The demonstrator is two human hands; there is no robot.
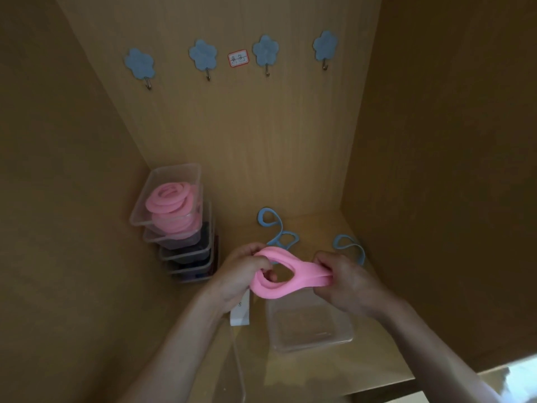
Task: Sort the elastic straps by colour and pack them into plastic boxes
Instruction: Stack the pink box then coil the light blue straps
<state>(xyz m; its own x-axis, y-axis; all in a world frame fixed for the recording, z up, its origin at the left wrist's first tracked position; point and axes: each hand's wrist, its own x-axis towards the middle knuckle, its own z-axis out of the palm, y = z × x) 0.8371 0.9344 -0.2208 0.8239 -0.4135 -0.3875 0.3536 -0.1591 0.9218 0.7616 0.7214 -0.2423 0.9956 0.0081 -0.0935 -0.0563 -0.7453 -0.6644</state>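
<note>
Wooden cabinet walls close round a shelf [319,225], and on it, nearest the viewer, sits an empty clear plastic box [311,330]. Just above that box both hands hold a pink elastic strap [286,282] gathered into loops. The left hand [241,271] has its fingers [263,264] curled through the loops on the box's left, gripping them. The right hand [345,283], over the box's far right corner, pinches the flattened end of the strap between thumb and curled fingers. Beyond the box, past the hands, two light blue elastic straps lie loose on the shelf, one twisted strap [277,228] towards the back and another [348,245] to its right near the side wall. Far left of the box, in the back corner, stands a stack of clear plastic boxes [186,251]; the top box [174,175] holds coiled pink straps [168,197], while the lower ones hold dark contents too dim to name. A white paper slip [241,312] lies just left of the empty box, partly under the left wrist. Nearer the viewer than the slip lies another clear plastic piece [235,365], lid or box I cannot tell. High on the back panel [247,126] beyond the box hang four blue flower-shaped hooks [202,54] and a small red-bordered label [238,58].
</note>
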